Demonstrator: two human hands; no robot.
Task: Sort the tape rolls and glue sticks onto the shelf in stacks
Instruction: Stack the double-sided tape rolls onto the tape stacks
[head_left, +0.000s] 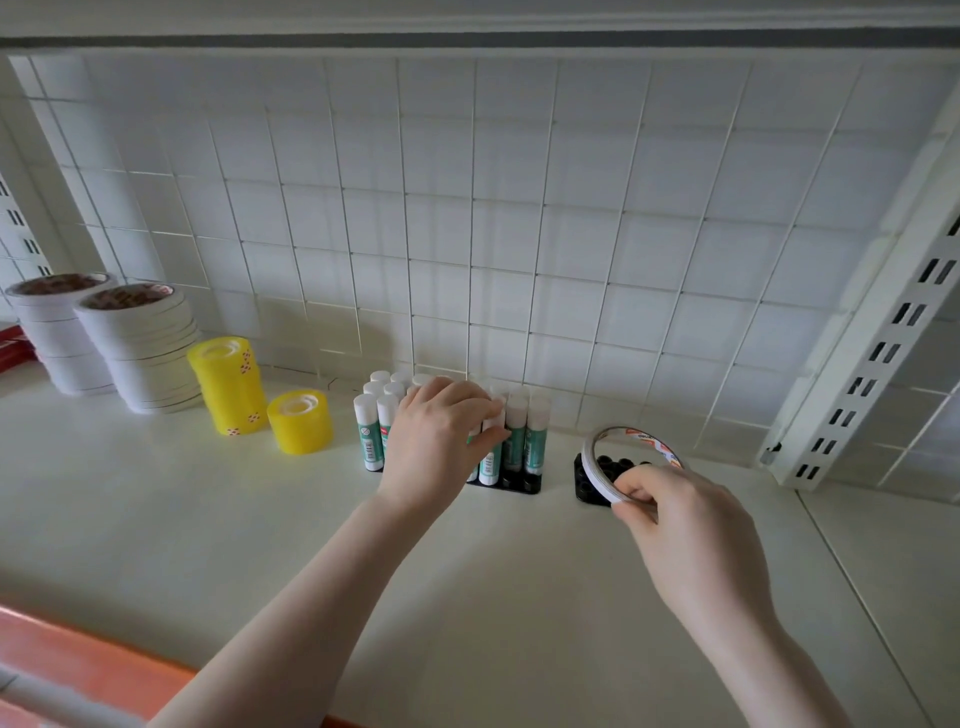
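Several white-capped glue sticks stand upright in a black holder at the back of the white shelf. My left hand rests over the middle of the group, fingers curled around the sticks. My right hand pinches a thin white tape roll held on edge above a second black holder with empty sockets. At the left stand two stacks of white tape rolls, a stack of yellow tape rolls and one single yellow roll.
A white wire grid backs the shelf. A slotted white upright leans at the right. A red box edge shows at far left, and an orange edge runs along the shelf's front.
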